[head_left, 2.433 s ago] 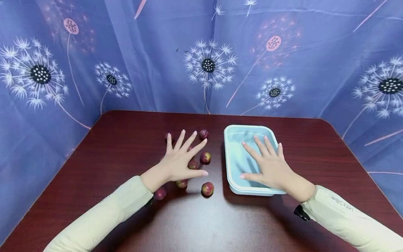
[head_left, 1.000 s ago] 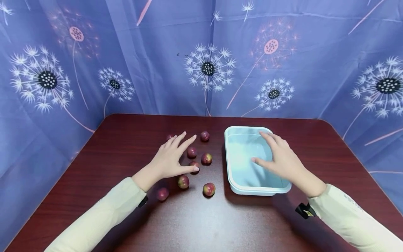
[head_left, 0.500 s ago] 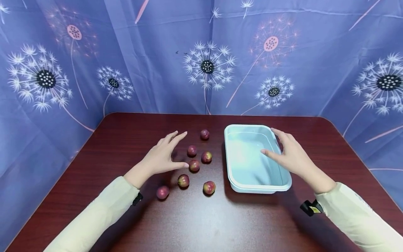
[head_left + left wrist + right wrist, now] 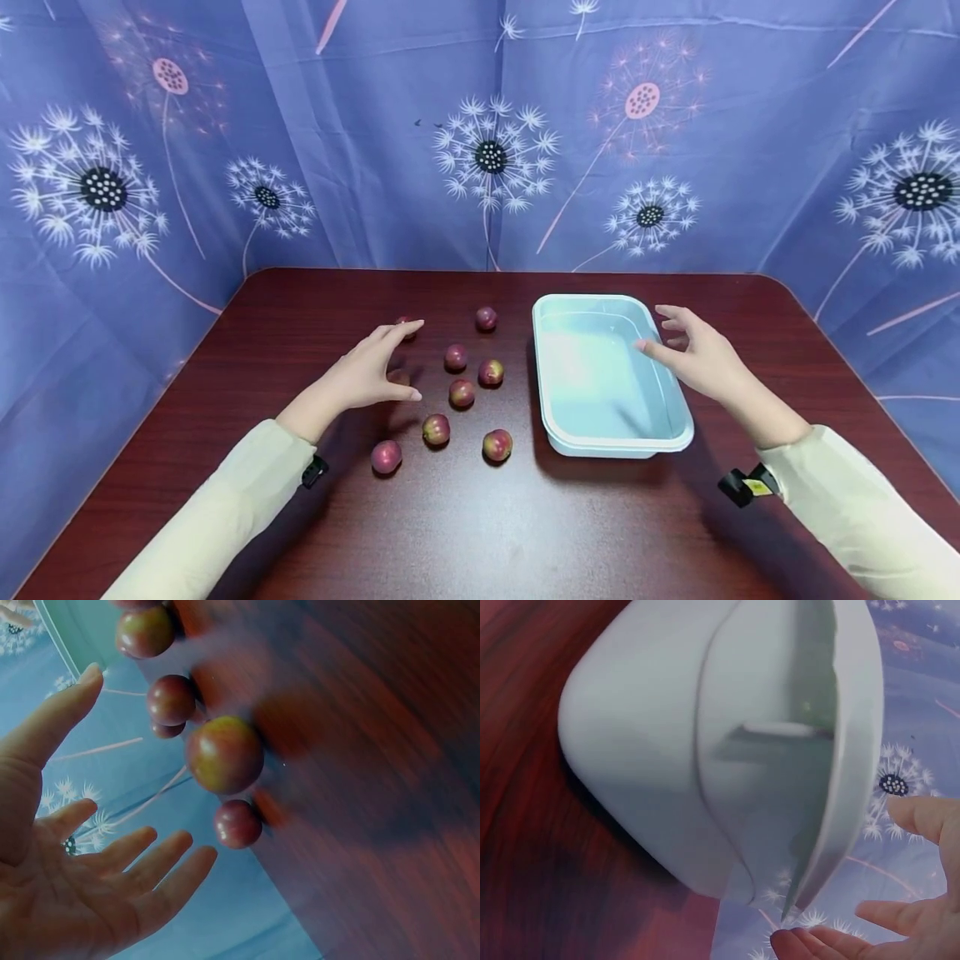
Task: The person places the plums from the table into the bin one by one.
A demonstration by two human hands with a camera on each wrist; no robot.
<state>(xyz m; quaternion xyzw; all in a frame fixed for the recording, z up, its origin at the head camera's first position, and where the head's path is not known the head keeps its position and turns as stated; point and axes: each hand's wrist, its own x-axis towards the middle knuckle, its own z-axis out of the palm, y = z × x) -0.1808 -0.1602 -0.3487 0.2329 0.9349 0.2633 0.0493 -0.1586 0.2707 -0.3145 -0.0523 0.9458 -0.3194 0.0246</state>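
Note:
Several red plums (image 4: 455,357), some with yellow-green patches, lie scattered left of centre on the table. Beside them my left hand (image 4: 356,371) hovers with thumb and fingers apart, holding nothing; it partly covers a plum (image 4: 406,326) at the back. From its wrist view, the palm (image 4: 97,892) faces up to the plums, the nearest a yellow-red one (image 4: 225,755). A light blue plastic tub (image 4: 592,375) stands right of centre with nothing in it. My right hand (image 4: 701,358) is at its right rim, thumb tip over the edge, fingers loosely bent and holding nothing.
The dark red wooden table (image 4: 480,525) has rounded far corners. Behind and at both sides hangs a blue curtain (image 4: 375,150) with dandelion prints. A dark wrist camera (image 4: 746,486) sits under the right sleeve, another device (image 4: 315,472) under the left.
Both hands have drawn apart: the left moved left off the plums, uncovering several, and the right moved right from over the tub to its rim. Their spread fingers have relaxed. Plums and tub stay put.

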